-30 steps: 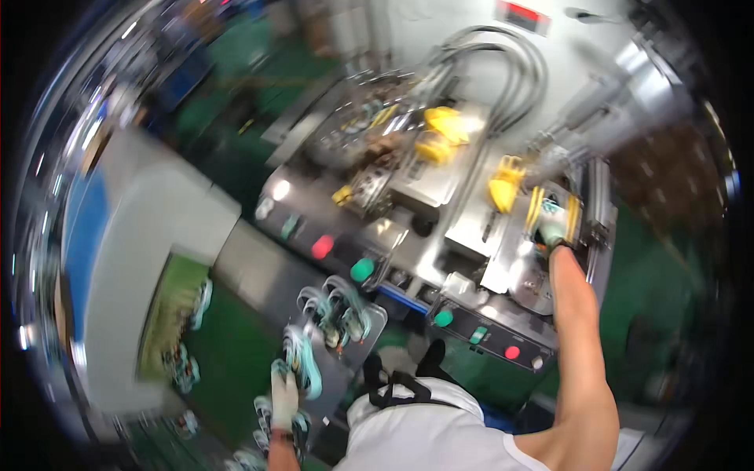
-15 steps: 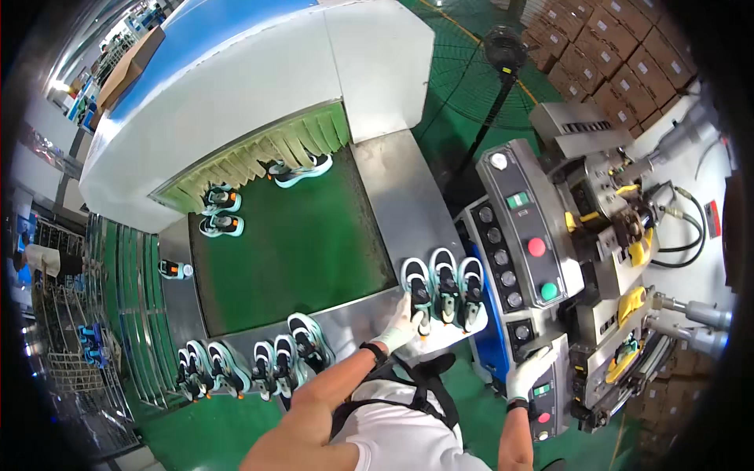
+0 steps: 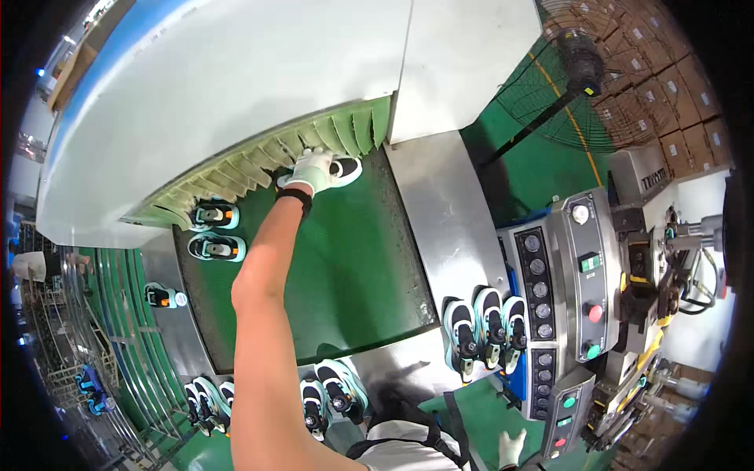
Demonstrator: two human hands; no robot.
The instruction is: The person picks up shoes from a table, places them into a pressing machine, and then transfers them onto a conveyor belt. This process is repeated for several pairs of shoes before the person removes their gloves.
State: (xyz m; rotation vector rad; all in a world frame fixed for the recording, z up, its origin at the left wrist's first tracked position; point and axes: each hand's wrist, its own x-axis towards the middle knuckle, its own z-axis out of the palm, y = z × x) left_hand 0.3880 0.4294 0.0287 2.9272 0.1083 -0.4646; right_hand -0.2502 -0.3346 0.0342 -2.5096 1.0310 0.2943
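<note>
My left hand [image 3: 312, 170], in a white glove, reaches far out to the strip curtain. It grips a black, white and mint sneaker [image 3: 345, 169] lying on the green belt; the hand covers much of the shoe. Two more sneakers, one upper [image 3: 215, 214] and one lower [image 3: 217, 247], lie at the belt's left side. My gloved right hand [image 3: 511, 450] hangs low beside the control panel, fingers apart and holding nothing. Three sneakers [image 3: 490, 326] stand together on the metal ledge at the right.
The green belt [image 3: 353, 259] runs under the strip curtain [image 3: 236, 169] of a white machine. More sneakers [image 3: 338, 388] line the near ledge. A pressing machine with a button panel [image 3: 581, 282] stands right, a fan [image 3: 581, 63] behind it. A rack [image 3: 133, 330] is at left.
My left hand has left the sneakers on the right ledge and gone forward and left to the sneaker at the curtain. My right hand has dropped away from the control panel.
</note>
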